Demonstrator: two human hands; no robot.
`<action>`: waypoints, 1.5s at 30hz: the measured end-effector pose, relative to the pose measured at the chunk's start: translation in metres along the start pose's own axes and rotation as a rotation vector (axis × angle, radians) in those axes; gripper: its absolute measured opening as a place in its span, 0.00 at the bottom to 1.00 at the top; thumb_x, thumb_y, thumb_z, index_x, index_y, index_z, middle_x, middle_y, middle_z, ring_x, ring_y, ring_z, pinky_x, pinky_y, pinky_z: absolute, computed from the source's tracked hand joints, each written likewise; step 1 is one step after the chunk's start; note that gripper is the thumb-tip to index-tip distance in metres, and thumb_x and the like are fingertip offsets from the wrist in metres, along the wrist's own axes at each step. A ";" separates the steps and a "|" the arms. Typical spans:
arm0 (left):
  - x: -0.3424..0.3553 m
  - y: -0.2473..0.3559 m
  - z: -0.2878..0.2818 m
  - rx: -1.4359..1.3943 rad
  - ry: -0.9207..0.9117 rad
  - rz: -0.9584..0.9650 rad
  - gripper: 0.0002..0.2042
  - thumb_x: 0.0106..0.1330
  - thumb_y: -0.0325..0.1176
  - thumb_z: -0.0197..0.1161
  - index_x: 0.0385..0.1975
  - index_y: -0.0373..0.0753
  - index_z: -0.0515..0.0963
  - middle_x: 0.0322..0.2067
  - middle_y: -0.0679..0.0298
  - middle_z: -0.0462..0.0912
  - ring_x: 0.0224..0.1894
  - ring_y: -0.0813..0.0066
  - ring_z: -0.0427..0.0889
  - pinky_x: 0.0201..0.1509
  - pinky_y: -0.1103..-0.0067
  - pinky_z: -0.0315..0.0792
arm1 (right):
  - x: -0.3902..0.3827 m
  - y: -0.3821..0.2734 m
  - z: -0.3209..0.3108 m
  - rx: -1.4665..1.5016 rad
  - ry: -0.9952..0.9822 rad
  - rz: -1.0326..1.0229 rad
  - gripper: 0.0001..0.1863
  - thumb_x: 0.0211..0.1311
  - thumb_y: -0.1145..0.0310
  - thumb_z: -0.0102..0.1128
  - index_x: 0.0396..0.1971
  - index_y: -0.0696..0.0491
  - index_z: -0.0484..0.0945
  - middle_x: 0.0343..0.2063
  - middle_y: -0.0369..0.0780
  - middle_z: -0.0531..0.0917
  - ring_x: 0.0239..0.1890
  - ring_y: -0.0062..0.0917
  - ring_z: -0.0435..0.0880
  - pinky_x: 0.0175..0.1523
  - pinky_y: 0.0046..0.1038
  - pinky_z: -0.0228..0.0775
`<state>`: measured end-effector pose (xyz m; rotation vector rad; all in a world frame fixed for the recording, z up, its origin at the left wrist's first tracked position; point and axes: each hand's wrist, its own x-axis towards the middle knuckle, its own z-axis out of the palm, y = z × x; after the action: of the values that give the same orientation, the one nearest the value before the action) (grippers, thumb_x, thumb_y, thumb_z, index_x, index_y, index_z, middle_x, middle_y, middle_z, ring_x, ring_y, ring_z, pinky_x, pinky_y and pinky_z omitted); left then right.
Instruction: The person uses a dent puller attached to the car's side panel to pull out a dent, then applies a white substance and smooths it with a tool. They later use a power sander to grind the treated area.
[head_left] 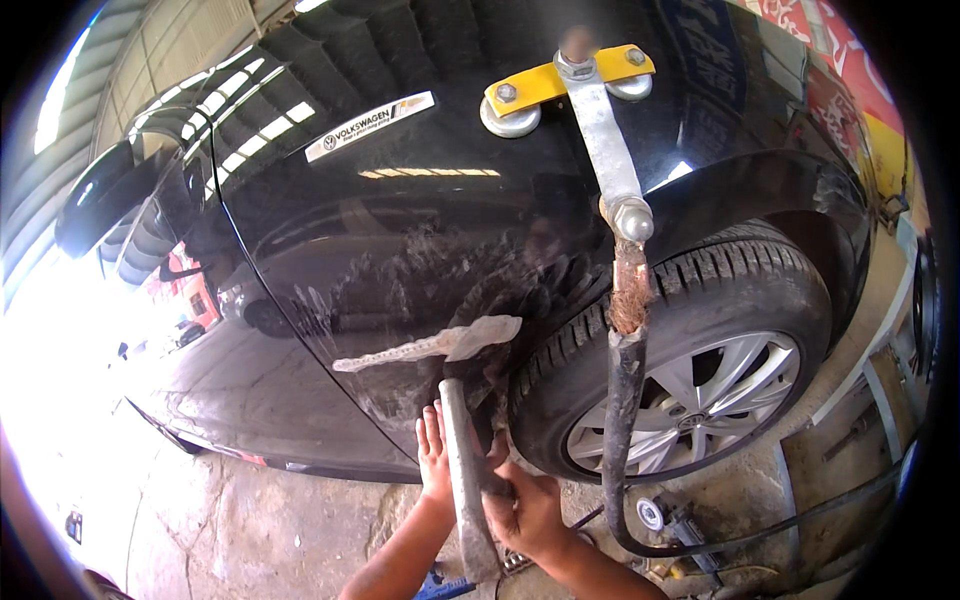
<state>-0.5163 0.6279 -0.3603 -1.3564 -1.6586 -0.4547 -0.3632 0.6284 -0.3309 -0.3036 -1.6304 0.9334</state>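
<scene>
My left hand (433, 460) lies with its fingers stretched out against the lower part of a black car fender (400, 230), just ahead of the front wheel. In my right hand (530, 505) is a dark handle, which seems to belong to a hammer (465, 480) with a long grey metal head. The head slants upright between me and the panel and partly hides both hands. Above its upper end runs a pale, bare-metal patch (440, 345) with a row of small marks. Dusty smears surround it.
A yellow bar with round feet (570, 85) sits on the fender, its grey metal arm (605, 140) joined to a frayed black cable (622, 420). The cable hangs before the wheel (690, 400). An angle grinder (690, 535) lies on the concrete floor (270, 520).
</scene>
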 end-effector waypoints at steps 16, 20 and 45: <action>-0.005 0.000 -0.004 0.050 -0.167 0.086 0.36 0.48 0.47 0.65 0.50 0.20 0.68 0.53 0.33 0.65 0.56 0.31 0.64 0.62 0.52 0.58 | 0.005 0.010 0.004 -0.033 0.015 -0.009 0.15 0.59 0.60 0.56 0.22 0.56 0.73 0.09 0.40 0.71 0.11 0.30 0.75 0.19 0.29 0.65; 0.008 0.012 -0.012 -0.094 -0.016 -0.027 0.41 0.48 0.48 0.64 0.53 0.17 0.61 0.53 0.30 0.63 0.56 0.29 0.62 0.62 0.50 0.56 | -0.002 0.002 0.005 0.081 0.006 -0.163 0.13 0.56 0.61 0.59 0.21 0.55 0.72 0.09 0.40 0.71 0.11 0.30 0.74 0.18 0.30 0.65; 0.000 0.014 -0.010 -0.098 -0.045 -0.004 0.47 0.46 0.47 0.69 0.59 0.19 0.54 0.58 0.26 0.53 0.55 0.26 0.62 0.55 0.53 0.64 | -0.002 0.002 0.002 0.054 0.053 -0.107 0.22 0.60 0.49 0.54 0.19 0.55 0.72 0.09 0.40 0.70 0.11 0.32 0.73 0.19 0.29 0.63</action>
<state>-0.4997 0.6247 -0.3591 -1.4451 -1.6945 -0.5170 -0.3650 0.6273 -0.3335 -0.2007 -1.5551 0.8797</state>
